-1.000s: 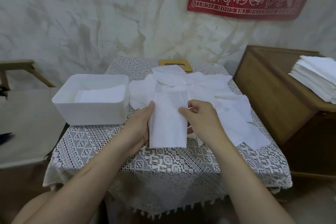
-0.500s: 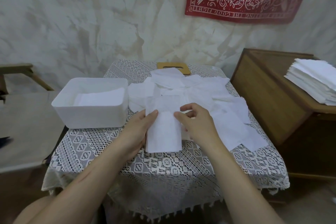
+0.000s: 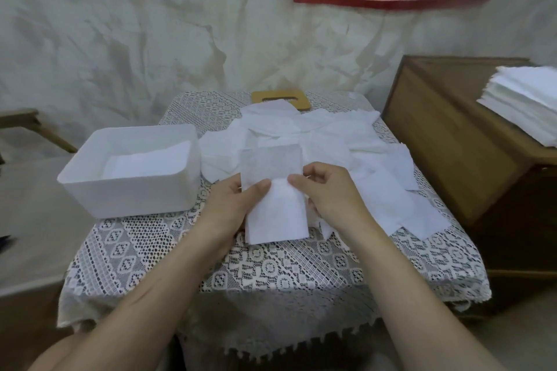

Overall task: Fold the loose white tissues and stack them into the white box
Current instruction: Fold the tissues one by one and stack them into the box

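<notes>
Lace covers the table [image 3: 271, 274]. Near its middle, the left hand [image 3: 232, 205] and the right hand [image 3: 328, 193] both pinch one tissue [image 3: 275, 217], with the thumbs on top. Its top half stands up, part way through a fold. It looks very light, soft and easy to tear, so a gentle hold at the side edges seems best. At the left edge sits the box [image 3: 129, 190] with folded tissues [image 3: 147, 159] inside. Behind the hands, loose tissues [image 3: 346, 141] lie in a heap toward the far edge.
</notes>
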`<state>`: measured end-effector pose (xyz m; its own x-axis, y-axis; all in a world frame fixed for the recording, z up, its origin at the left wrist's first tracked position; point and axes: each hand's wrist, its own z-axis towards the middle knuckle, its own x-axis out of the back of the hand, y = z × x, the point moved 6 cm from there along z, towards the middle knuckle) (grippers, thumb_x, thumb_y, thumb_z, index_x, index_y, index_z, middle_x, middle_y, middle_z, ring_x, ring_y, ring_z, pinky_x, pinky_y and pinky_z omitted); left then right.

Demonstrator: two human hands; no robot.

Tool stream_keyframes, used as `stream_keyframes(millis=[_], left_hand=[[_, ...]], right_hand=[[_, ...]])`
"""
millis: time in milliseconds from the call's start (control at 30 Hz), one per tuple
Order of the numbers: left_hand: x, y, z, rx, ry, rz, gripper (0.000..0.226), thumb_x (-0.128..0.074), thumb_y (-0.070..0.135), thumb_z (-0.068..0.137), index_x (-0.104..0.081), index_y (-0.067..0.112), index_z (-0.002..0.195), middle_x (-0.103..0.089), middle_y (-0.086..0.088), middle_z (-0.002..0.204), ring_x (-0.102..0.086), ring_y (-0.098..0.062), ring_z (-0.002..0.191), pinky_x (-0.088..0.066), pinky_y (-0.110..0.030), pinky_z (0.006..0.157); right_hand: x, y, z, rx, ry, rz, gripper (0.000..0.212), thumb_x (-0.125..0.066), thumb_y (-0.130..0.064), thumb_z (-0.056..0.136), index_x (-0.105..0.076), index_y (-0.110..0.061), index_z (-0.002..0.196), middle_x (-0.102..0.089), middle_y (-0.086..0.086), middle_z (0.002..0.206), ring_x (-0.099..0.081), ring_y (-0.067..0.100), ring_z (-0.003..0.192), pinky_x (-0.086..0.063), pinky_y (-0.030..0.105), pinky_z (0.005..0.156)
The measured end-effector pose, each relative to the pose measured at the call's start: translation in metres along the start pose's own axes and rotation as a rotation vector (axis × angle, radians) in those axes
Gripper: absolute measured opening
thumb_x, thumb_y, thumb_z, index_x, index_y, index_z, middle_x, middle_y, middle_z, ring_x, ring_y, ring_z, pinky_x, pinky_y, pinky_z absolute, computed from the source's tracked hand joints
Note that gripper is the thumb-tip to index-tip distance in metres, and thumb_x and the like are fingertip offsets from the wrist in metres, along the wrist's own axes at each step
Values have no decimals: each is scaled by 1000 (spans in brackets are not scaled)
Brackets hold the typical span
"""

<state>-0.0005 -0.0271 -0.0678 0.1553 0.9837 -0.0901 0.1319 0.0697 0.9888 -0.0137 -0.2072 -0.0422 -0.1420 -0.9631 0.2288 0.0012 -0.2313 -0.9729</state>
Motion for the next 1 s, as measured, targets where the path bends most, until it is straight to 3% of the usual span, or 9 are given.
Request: stream_keyframes(millis=[100,200,400,500,633,700,800,900,1000], left_hand=[[-2,-2,2,1,21,3,17,-68,20,96,-73,13,111,-80,-6,104,-76,-27,97,-60,-42,78],[-2,-1,1,7,40,0,15,-66,20,98,-72,14,111,-80,-4,102,-77,-24,93,-60,-40,74],[5,1,-2,12,78,-10,17,-60,21,103,-70,13,114,-80,-3,101,-78,-21,88,-62,-43,74],[7,2,-4,0,72,1,16,-59,21,103,-70,14,112,-81,-1,100,-78,-19,87,-61,-38,71],[9,4,-4,-15,49,28,18,-59,22,104,-70,13,114,-81,0,101,-78,-19,89,-61,-31,65],[12,4,-3,-14,44,42,19,-59,24,104,-70,14,115,-80,0,104,-77,-20,93,-60,-32,68],[18,4,-2,-11,53,52,20,-59,26,104,-71,16,116,-80,0,106,-77,-22,96,-60,-40,76],[24,5,-3,-12,71,49,18,-58,24,104,-71,17,114,-80,-1,106,-76,-25,99,-61,-48,85],[28,4,-4,-6,83,37,17,-58,22,104,-72,16,113,-80,-2,107,-76,-26,101,-60,-50,90]], right_hand=[[12,5,1,34,25,-88,15,-71,-27,92,-70,-25,77,-69,-8,66,-52,2,52,-44,33,66],[29,12,-1,28,72,-153,12,-69,-29,92,-72,-25,82,-73,-6,71,-56,13,59,-49,41,65],[49,13,-7,38,180,-362,7,-67,-37,94,-67,-30,93,-68,-8,78,-65,12,75,-42,29,62],[48,8,-5,74,245,-456,25,-66,-44,93,-59,-30,112,-63,-10,82,-62,11,78,-44,33,68],[36,7,6,31,243,-649,54,-58,-58,94,-50,-22,134,-66,-3,104,-62,26,101,-47,39,83],[31,10,12,-4,252,-749,45,-54,-49,98,-51,-19,132,-67,3,114,-60,32,106,-44,38,80],[24,5,18,55,276,-791,23,-48,-28,101,-60,-21,119,-68,2,113,-61,30,101,-41,35,73],[16,-1,21,122,265,-789,20,-48,-23,100,-65,-24,110,-70,-3,105,-62,27,94,-40,34,69],[20,-1,20,127,302,-779,20,-49,-23,100,-63,-24,115,-69,-2,105,-62,27,93,-41,34,70]])
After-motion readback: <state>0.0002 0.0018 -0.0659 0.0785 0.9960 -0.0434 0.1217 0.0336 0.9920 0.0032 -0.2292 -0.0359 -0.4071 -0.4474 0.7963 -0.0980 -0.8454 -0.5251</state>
